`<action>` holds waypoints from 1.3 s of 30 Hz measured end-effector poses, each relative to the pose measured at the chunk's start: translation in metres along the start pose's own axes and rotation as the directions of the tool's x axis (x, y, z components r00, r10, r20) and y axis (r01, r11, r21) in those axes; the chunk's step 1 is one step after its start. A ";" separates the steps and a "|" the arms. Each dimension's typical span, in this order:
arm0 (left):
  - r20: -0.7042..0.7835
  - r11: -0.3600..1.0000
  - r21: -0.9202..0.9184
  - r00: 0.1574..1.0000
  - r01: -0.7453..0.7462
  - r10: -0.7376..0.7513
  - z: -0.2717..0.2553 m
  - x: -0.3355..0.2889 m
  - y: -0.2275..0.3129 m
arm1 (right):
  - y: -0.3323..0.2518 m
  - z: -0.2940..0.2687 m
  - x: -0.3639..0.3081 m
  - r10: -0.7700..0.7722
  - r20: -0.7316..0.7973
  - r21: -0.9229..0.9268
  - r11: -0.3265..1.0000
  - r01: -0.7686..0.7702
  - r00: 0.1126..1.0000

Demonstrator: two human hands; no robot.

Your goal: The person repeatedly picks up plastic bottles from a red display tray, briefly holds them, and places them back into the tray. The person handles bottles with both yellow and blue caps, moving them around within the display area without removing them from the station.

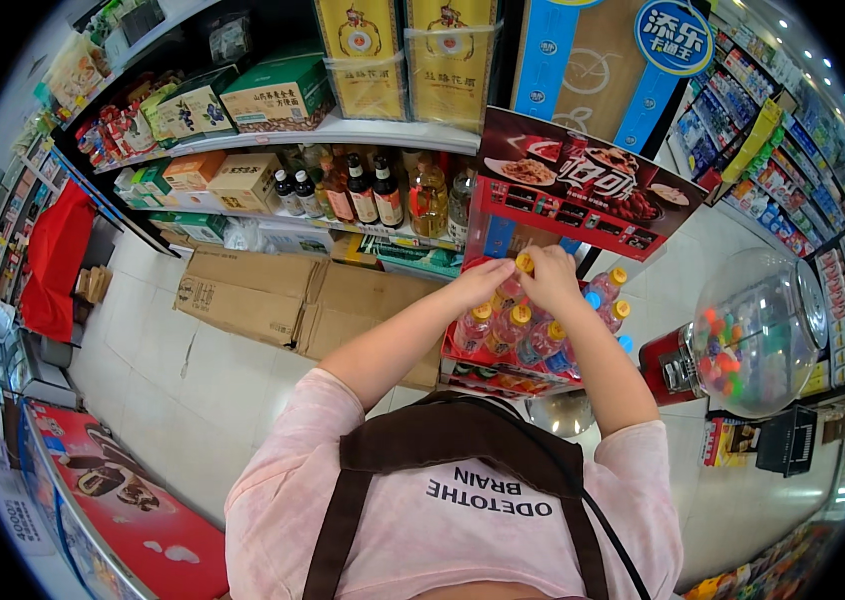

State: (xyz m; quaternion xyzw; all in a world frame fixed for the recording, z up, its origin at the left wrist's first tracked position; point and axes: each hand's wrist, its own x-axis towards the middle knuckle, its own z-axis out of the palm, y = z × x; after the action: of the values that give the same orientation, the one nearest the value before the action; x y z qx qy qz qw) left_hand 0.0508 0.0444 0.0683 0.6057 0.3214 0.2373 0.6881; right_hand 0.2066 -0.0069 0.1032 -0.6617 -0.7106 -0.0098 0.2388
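at our far left a red cloth [58,262] hangs in folds, and below it we see a red-topped chest [178,500]. next come flattened cardboard boxes [243,290] on the pale floor, and above them a shelf [333,131] with cartons and, on its lower tier, dark bottles [374,192] standing upright. further right our left hand [483,282] reaches in over a red display stand [513,373], its fingers bent toward a pinkish bottle [510,289]; we cannot tell whether they grip it. that bottle is at the back of the group on the stand, between our two hands, with its yellow cap [525,262] upward; its long axis runs from the cap down and slightly left as we look at it. our right hand [551,277] has its fingers curled in close by the cap, though we cannot tell whether they hold it. around and nearer us, other bottles [547,338] stand close together, caps up. behind our hands rises a red sign [588,185] with food pictures. to the right we have a clear globe [763,335] with coloured balls inside, then a black basket [786,442].
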 end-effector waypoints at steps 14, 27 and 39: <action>0.018 0.990 0.130 0.998 0.057 -0.060 0.002 0.001 -0.008 | 0.010 0.015 -0.007 0.077 0.206 -0.071 0.995 -0.064 0.976; 0.059 0.990 0.091 0.991 0.112 -0.117 -0.003 0.000 -0.013 | 0.002 -0.008 -0.020 0.046 0.073 -0.032 0.999 -0.044 0.996; 0.110 0.582 0.567 0.754 -0.583 0.648 0.013 -0.092 0.028 | 0.008 -0.044 -0.091 0.039 -0.128 -0.053 0.998 -0.046 0.991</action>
State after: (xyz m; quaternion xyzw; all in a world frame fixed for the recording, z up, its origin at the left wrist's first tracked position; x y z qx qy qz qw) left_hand -0.0002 -0.0262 0.1104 0.8412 0.1837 0.3864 0.3305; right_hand 0.2290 -0.1050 0.1075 -0.6813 -0.6791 -0.0664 0.2651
